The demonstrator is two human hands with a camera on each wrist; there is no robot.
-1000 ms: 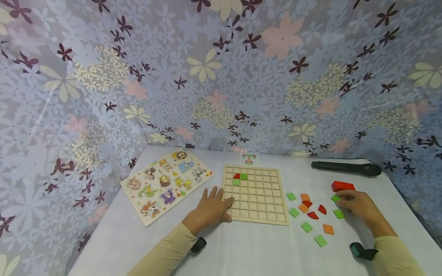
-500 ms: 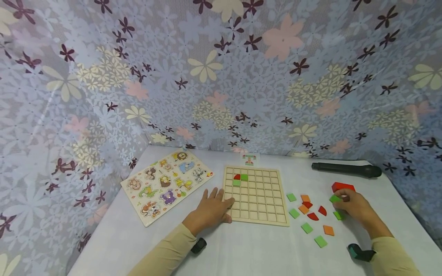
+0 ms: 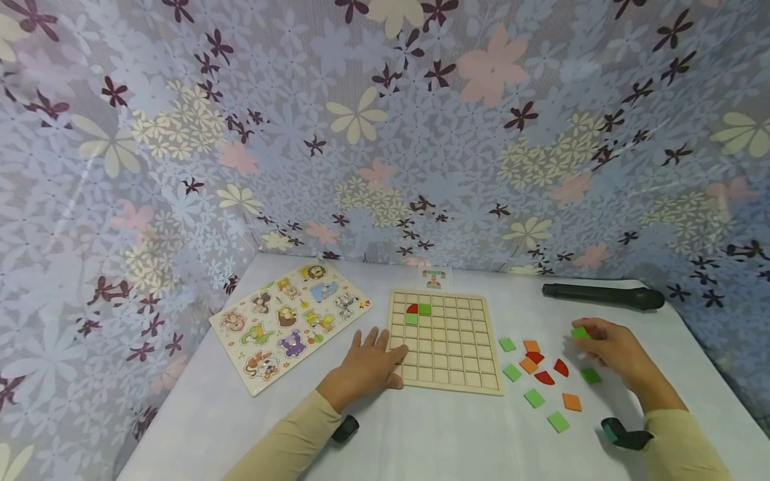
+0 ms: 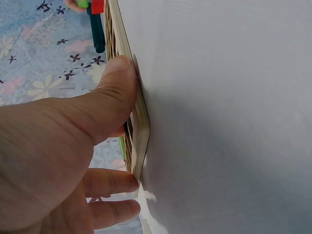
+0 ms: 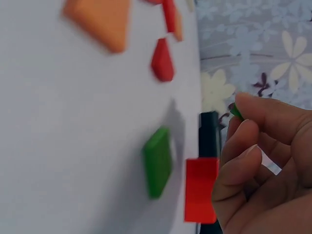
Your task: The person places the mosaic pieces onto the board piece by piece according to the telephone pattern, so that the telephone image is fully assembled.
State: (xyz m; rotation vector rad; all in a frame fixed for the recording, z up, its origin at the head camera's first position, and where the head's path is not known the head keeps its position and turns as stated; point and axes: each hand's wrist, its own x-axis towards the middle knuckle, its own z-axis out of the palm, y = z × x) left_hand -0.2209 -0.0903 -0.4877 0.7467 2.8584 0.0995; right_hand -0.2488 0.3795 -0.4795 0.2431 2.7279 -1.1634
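Note:
In the head view my right hand (image 3: 619,357) pinches a green square tile (image 3: 579,332) between thumb and fingertips, raised above the table. Only a sliver of that green tile (image 5: 236,112) shows in the right wrist view. Another green tile (image 3: 591,375) lies below the hand. My left hand (image 3: 367,367) rests at the near left corner of a wooden grid board (image 3: 451,341), fingers extended. Its thumb (image 4: 119,80) lies along the board's edge in the left wrist view. A red quarter-circle (image 3: 412,308) and two green tiles sit in the board's upper left cells.
Right of the board lie several loose green tiles (image 3: 534,398), orange tiles (image 3: 572,402) and red quarter-circles (image 3: 544,378). A red block (image 5: 201,190) stands behind my right hand. Behind it lies a black microphone-shaped object (image 3: 601,295). A pattern card (image 3: 434,278) and an animal puzzle (image 3: 289,324) are also here.
My right hand has lifted the green tile off the table and moved slightly away and left, now covering most of the red block. The left hand stays in place.

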